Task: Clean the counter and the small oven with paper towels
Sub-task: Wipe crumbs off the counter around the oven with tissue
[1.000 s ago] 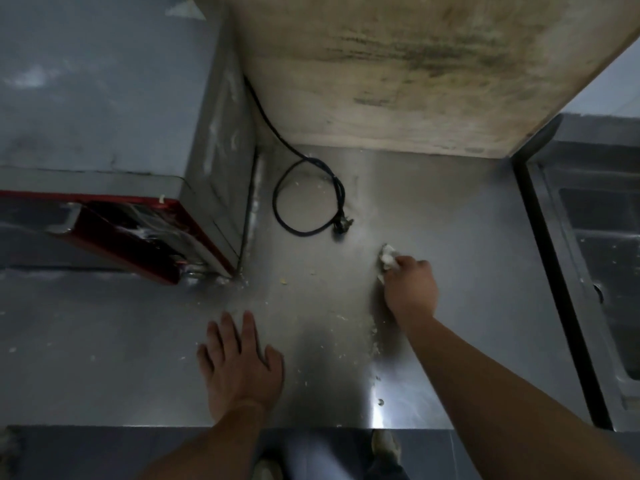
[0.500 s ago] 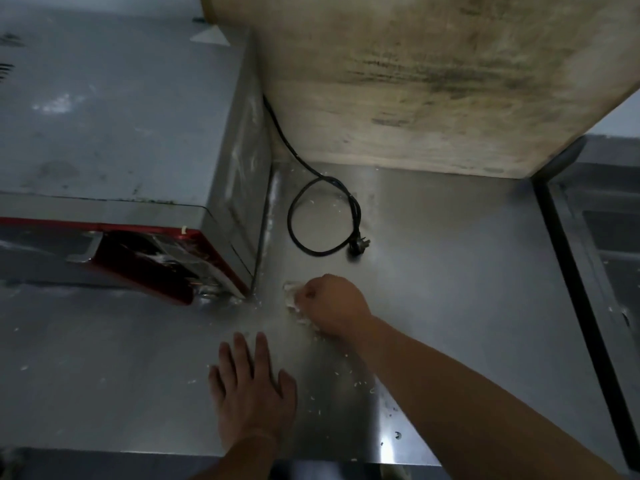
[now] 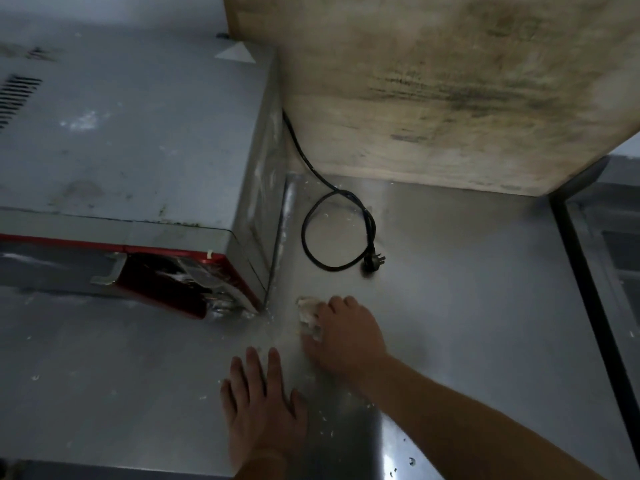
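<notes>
My right hand [image 3: 346, 336] grips a crumpled white paper towel [image 3: 308, 311] and presses it on the steel counter [image 3: 467, 306], just right of the oven's front corner. The small oven [image 3: 131, 161] stands at the left, grey on top with a red front and a metal handle; its top is smudged. My left hand [image 3: 261, 407] lies flat on the counter near the front edge, fingers straight, holding nothing. White crumbs are scattered on the counter around both hands.
A black power cord [image 3: 334, 233] loops behind my right hand, its plug lying loose on the counter. A stained wooden board [image 3: 450, 81] leans at the back. A sink [image 3: 616, 271] borders the counter on the right.
My right hand swept the paper towel leftward across the counter, from the middle toward the oven's front corner. My left hand has stayed flat in place.
</notes>
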{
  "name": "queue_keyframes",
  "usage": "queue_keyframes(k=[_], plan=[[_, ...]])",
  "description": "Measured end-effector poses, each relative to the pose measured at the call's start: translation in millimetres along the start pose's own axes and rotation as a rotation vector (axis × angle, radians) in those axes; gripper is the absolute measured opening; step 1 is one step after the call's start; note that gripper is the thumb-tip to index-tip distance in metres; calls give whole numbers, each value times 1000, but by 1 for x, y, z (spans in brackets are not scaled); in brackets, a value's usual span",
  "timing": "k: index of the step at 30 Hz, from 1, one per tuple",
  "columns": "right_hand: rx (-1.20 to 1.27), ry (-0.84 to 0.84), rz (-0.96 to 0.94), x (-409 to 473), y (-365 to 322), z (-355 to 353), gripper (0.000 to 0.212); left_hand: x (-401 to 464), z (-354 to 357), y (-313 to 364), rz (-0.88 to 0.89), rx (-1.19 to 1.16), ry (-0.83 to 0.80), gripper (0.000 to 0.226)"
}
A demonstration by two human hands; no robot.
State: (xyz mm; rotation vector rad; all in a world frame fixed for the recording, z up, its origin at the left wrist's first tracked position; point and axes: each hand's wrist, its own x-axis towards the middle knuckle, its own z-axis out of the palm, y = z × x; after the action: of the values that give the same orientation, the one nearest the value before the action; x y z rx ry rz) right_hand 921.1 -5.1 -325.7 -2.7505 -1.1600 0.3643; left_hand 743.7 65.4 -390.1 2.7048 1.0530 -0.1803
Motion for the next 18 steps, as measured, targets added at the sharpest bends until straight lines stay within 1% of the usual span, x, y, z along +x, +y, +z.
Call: queue_keyframes(k=[3,5,8,10,12,14,15,16,18], plan=[[18,25,30,-20,-2,21,47,1,-2,1,8,-38,-1,87],[88,8,50,-17,-3,18,47,1,-3,1,7,-55,-6,88],[224,-68,86,6,2,11,43,1,-4,2,9,-74,7,89],[306,-55,93,25,2,0,37,1,-5,2,11,-76,1,90],[446,-13,159,46,-2,-16,26,2,-6,3,8,-75,-11,90],[603,-44,264,68,-11,-27,17,2,-7,4,7,-72,-21,89],[648,-68,285,78,-16,-26,15,3,-7,3,7,-70,-20,87],[639,-83,284,87,-20,-22,13,3,-8,3,8,-70,-16,87],[511,-57,240,100,-28,-11,13,4,-8,3,15,-73,-6,88]])
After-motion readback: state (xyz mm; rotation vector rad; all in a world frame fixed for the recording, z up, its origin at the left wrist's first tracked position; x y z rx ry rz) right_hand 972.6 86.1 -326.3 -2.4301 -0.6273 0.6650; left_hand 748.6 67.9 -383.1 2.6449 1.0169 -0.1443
